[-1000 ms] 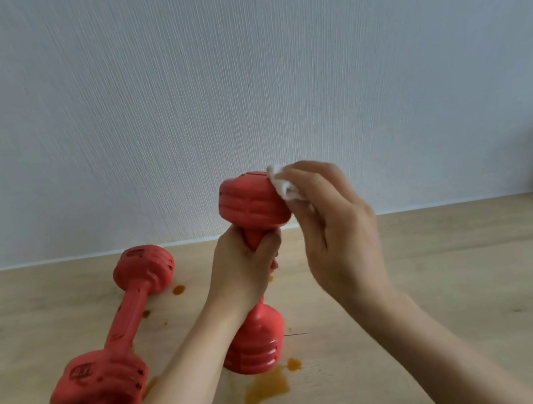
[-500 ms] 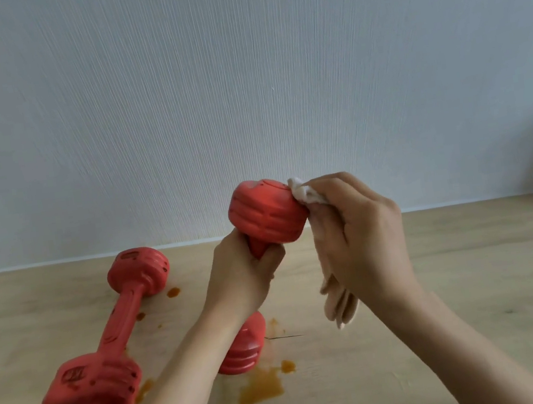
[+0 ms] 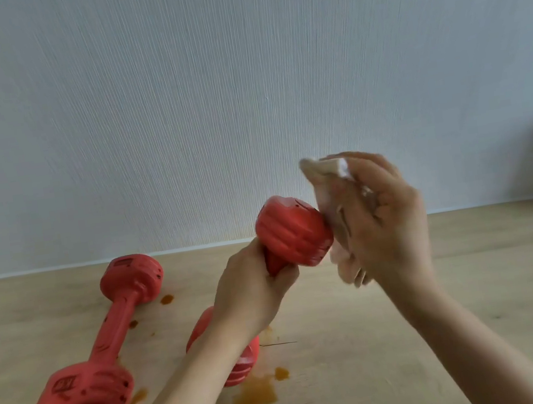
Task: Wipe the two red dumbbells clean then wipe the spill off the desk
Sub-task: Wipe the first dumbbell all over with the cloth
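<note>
Red dumbbell (image 3: 293, 232) against white tissue (image 3: 329, 193)

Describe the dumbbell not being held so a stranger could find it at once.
On the wooden desk, look at its left side, near the wall. The dumbbell lies flat there, with orange drips beside it. Unlike the other dumbbell, no hand touches it.
</note>
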Available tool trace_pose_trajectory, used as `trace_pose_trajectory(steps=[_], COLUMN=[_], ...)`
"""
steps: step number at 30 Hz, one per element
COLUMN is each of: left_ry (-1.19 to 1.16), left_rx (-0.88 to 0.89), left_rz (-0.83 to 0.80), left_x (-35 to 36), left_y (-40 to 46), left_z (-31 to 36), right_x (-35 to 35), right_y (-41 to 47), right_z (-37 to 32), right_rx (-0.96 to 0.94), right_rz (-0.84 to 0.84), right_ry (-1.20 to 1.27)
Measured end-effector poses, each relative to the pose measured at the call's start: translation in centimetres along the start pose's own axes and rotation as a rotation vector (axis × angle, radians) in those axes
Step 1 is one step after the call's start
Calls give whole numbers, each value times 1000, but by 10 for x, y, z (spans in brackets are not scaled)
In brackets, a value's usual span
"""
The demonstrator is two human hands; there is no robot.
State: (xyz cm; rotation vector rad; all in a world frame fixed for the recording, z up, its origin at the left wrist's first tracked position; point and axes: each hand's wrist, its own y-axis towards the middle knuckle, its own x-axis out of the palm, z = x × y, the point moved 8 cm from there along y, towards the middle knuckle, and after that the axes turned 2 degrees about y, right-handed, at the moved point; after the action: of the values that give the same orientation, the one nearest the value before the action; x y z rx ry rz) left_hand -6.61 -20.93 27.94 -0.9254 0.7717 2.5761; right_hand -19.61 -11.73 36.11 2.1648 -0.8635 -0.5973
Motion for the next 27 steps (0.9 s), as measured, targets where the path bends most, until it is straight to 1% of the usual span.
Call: trace_pose_trajectory(steps=[3, 5, 7, 9, 12, 14, 16, 19, 21, 22, 25, 27], left_ry=[31, 27, 36, 63, 81, 82, 97, 120, 91, 80, 80, 74], left_rx=[-20, -44, -50, -43, -36, -48, -45, -44, -58, -61, -41, -27], left_rz=[20, 27, 37, 31, 2, -9, -21, -32, -24, -22, -24, -23], left_x=[-2, -4, -6, -6, 0, 2, 3, 2, 1, 1, 0, -1], left_y=[-1, -1, -3, -5, -8, -8, -7, -4, -1, -1, -4, -5], left_z=[2, -1, -3, -3, 0, 0, 1, -1, -4, -4, 0, 1], right_x=[24, 32, 36, 40, 48, 49, 44, 31, 26, 25, 21, 23], right_y=[-22, -32, -28, -18, -4, -2, -5, -15, -21, -23, -26, -21], right_z=[-26, -28, -24, -14, 13, 25, 22, 1, -11, -14, -16, -15], right_rx=[-244, -287, -229, -125, 104, 195, 164, -44, -170, -204, -217, -164], right_rz=[-141, -188, -241, -305, -444, -492, -449, -322, -274, -260, -244, -301], right_ry=[-226, -282, -281, -260, -108, 2, 43, -13, -61, -82, -136, -83])
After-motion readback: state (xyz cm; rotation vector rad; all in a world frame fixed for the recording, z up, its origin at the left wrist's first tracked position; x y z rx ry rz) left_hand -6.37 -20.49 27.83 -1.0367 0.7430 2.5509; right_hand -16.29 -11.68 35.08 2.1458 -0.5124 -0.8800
